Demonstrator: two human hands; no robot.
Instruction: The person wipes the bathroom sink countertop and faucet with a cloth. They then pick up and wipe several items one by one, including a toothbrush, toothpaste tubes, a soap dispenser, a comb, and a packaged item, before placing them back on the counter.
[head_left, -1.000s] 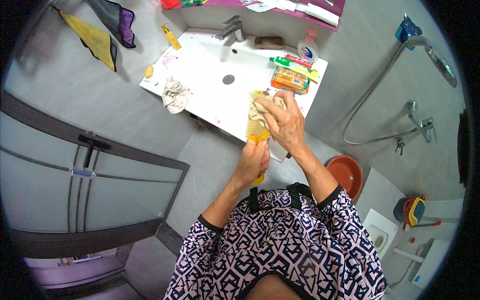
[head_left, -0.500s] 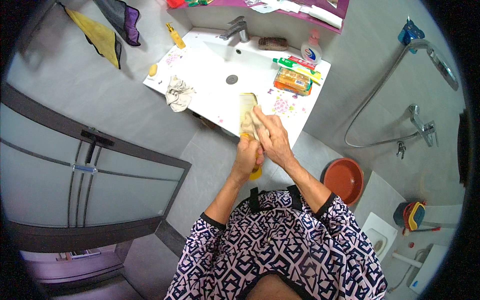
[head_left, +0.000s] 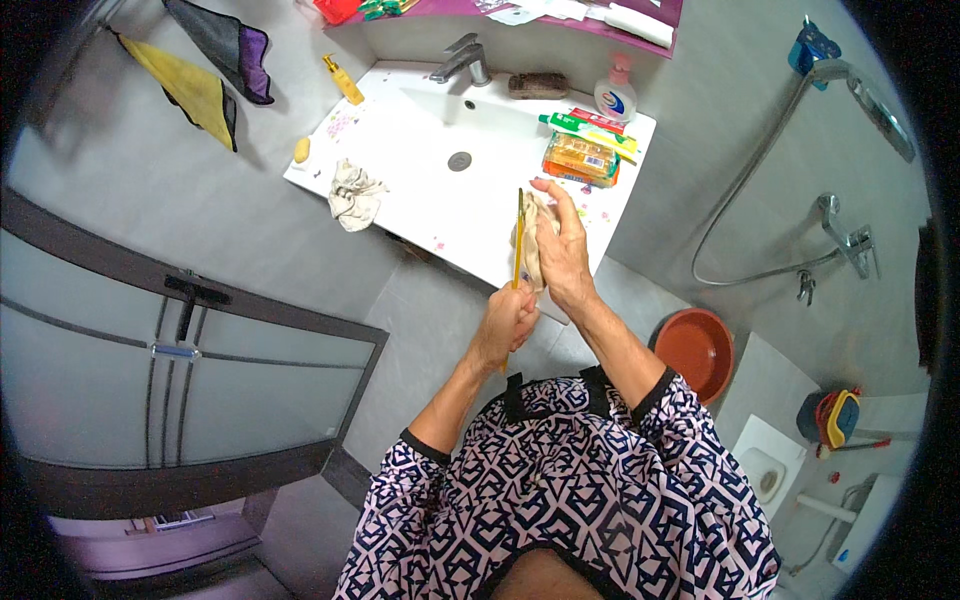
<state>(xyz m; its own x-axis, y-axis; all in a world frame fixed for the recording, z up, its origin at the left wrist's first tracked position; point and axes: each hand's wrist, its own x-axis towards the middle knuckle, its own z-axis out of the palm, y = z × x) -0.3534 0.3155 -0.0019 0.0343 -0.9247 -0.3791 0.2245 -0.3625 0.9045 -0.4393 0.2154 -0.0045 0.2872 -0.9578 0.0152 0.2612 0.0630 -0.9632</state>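
Observation:
My left hand [head_left: 502,325] is closed around the lower part of a yellow comb [head_left: 519,228], which stands edge-on, its top end pointing toward the sink. On the comb's right side, my right hand [head_left: 565,262] holds a beige cloth [head_left: 532,248] against it. My right thumb and fingers are partly stretched, and the cloth is bunched under the palm. Both hands are over the front edge of the white washbasin [head_left: 420,190]. My left fingers hide the comb's handle in part.
A crumpled cloth [head_left: 355,195] and yellow soap [head_left: 302,150] lie at the basin's left. Around the faucet [head_left: 465,60] are a yellow pump bottle [head_left: 343,80], a brown brush [head_left: 538,86], a white-and-pink bottle [head_left: 615,92], toothpaste [head_left: 590,128] and packaged soap [head_left: 580,158]. A red-brown tub [head_left: 692,355] stands at right.
The comb has turned from showing its flat, toothed face to edge-on. My right hand, with the cloth, has moved to the comb's right side, its fingers straighter. The left hand keeps its grip.

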